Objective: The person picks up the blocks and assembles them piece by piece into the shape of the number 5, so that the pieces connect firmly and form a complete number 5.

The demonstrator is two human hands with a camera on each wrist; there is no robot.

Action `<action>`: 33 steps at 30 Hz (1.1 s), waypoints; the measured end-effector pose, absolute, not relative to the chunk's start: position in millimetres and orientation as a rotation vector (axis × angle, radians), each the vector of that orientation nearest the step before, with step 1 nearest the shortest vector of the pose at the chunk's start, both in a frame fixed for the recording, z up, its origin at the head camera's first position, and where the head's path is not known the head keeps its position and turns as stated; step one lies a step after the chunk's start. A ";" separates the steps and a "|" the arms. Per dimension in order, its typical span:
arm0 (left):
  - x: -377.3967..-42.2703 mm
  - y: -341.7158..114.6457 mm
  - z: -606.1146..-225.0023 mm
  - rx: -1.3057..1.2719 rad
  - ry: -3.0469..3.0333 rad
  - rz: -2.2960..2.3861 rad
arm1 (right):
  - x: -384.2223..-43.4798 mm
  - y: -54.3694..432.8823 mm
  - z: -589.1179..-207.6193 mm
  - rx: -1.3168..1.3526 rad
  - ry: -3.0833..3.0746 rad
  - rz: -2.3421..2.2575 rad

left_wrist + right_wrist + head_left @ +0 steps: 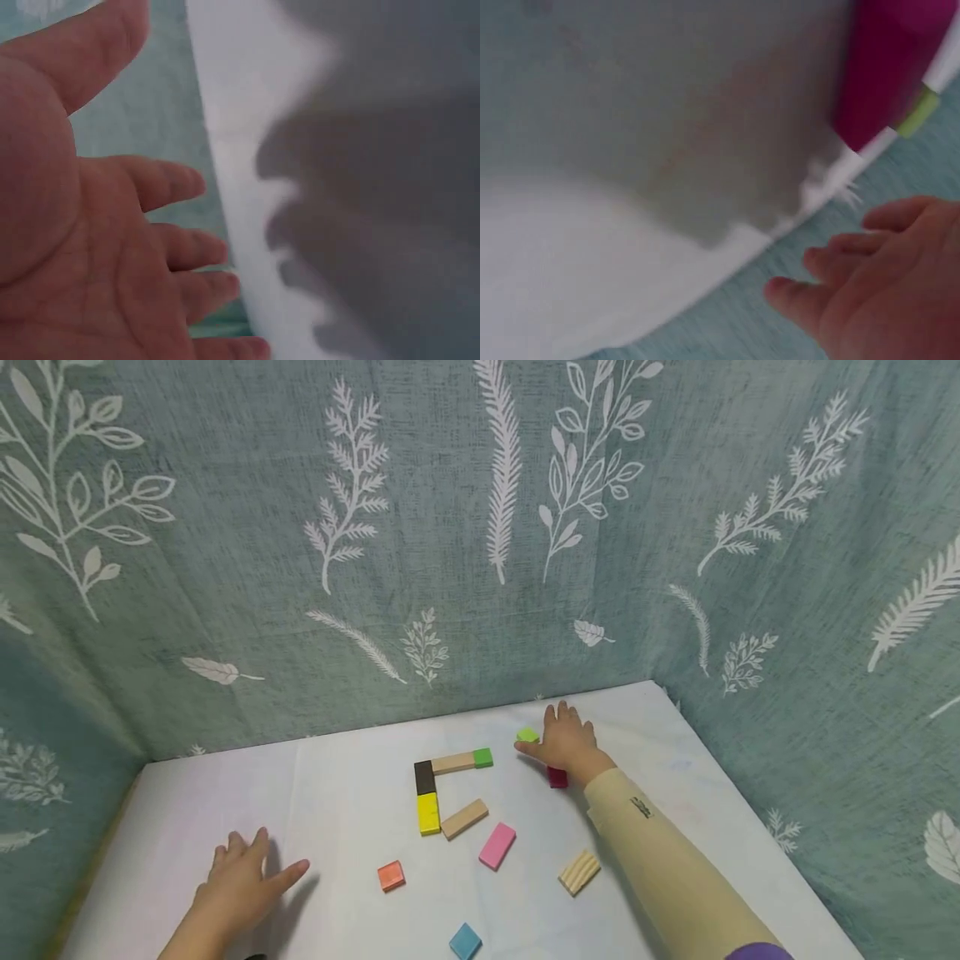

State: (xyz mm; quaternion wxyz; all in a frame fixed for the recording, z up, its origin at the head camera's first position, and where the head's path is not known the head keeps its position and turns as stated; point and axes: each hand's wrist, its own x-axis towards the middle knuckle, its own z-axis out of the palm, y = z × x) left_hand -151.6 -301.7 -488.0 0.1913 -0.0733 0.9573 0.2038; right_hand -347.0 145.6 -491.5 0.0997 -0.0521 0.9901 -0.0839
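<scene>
In the head view my right hand (564, 745) hovers near the table's far edge, fingers spread and holding nothing. A lime green block (527, 735) lies by its thumb, and a dark red block (557, 778) shows partly from under the hand. In the right wrist view the red block (885, 67) looms large, with the lime block (919, 112) behind it. My left hand (238, 881) is held above the table's left part, its fingers straight and apart. The left wrist view shows its bare palm (97, 247) and its shadow on the white cloth.
A dark brown block (424, 778) joins a yellow block (428, 814) and a wooden strip (453, 763) ending in a green block (483, 757). Nearby lie another wooden strip (465, 819), pink (497, 846), orange (391, 876), blue (466, 941) and ridged wooden blocks (579, 872).
</scene>
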 end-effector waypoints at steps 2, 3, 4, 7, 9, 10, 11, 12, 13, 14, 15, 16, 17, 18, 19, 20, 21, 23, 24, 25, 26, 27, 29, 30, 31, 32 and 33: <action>-147.6 -310.9 -493.2 -0.206 2.673 0.609 | -353.1 143.7 -498.9 -0.158 2.909 -0.270; -146.1 -313.6 -494.5 -0.192 2.668 0.630 | -355.2 142.3 -502.8 -0.161 2.911 -0.268; -145.3 -314.3 -497.1 -0.178 2.652 0.667 | -356.3 142.2 -506.4 -0.158 2.917 -0.253; -145.0 -312.7 -501.8 -0.165 2.616 0.737 | -358.7 139.0 -514.4 -0.174 2.963 -0.182; -144.6 -310.8 -505.1 -0.187 2.623 0.709 | -360.3 134.0 -517.9 -0.204 2.991 -0.120; -144.3 -309.6 -506.7 -0.206 2.628 0.688 | -361.0 130.8 -518.5 -0.218 3.004 -0.101; -144.4 -308.1 -508.5 -0.220 2.647 0.650 | -361.7 127.5 -519.5 -0.231 3.020 -0.079; -144.8 -306.4 -510.2 -0.236 2.664 0.615 | -361.9 124.8 -520.4 -0.238 3.033 -0.061; -145.4 -305.2 -512.3 -0.252 2.678 0.585 | -361.9 123.9 -520.3 -0.246 3.037 -0.063; -146.2 -303.8 -514.1 -0.265 2.684 0.573 | -361.5 124.5 -520.3 -0.249 3.037 -0.082; -147.3 -302.4 -515.5 -0.272 2.685 0.572 | -361.5 126.6 -520.3 -0.241 3.034 -0.120; -148.5 -301.4 -517.2 -0.267 2.690 0.572 | -361.3 130.0 -520.1 -0.233 3.027 -0.173; -149.8 -300.3 -518.8 -0.262 2.693 0.573 | -361.8 134.4 -520.5 -0.222 3.009 -0.244; -151.1 -299.3 -520.2 -0.258 2.693 0.578 | -362.5 139.8 -521.1 -0.211 2.984 -0.323; -151.7 -298.7 -520.3 -0.257 2.692 0.581 | -363.7 145.2 -521.7 -0.206 2.959 -0.405; -152.3 -298.0 -520.4 -0.263 2.692 0.585 | -365.4 149.9 -523.3 -0.203 2.934 -0.482; -153.0 -297.4 -520.6 -0.273 2.691 0.585 | -367.2 153.7 -525.0 -0.202 2.907 -0.552; -153.9 -296.5 -521.2 -0.301 2.686 0.581 | -370.0 159.7 -527.2 -0.210 2.848 -0.684; -154.5 -295.9 -521.6 -0.318 2.683 0.578 | -370.8 162.5 -528.0 -0.224 2.825 -0.726; -154.9 -295.7 -522.1 -0.325 2.681 0.577 | -371.3 165.2 -528.3 -0.238 2.801 -0.769; -155.3 -295.3 -522.5 -0.333 2.680 0.578 | -371.3 167.8 -528.1 -0.249 2.776 -0.815; -155.5 -294.9 -522.5 -0.335 2.677 0.579 | -371.0 170.0 -527.2 -0.258 2.753 -0.856; -155.4 -294.2 -522.7 -0.329 2.677 0.579 | -370.1 175.2 -525.2 -0.281 2.719 -0.914; -155.4 -293.8 -522.7 -0.325 2.679 0.579 | -369.4 177.8 -524.1 -0.287 2.706 -0.935; -155.3 -293.4 -522.8 -0.318 2.681 0.582 | -368.5 180.3 -522.9 -0.282 2.692 -0.962; -155.2 -292.6 -522.6 -0.317 2.682 0.582 | -367.5 182.6 -521.3 -0.278 2.680 -0.985; -155.2 -291.9 -522.5 -0.311 2.684 0.585 | -366.5 184.8 -519.6 -0.276 2.669 -1.009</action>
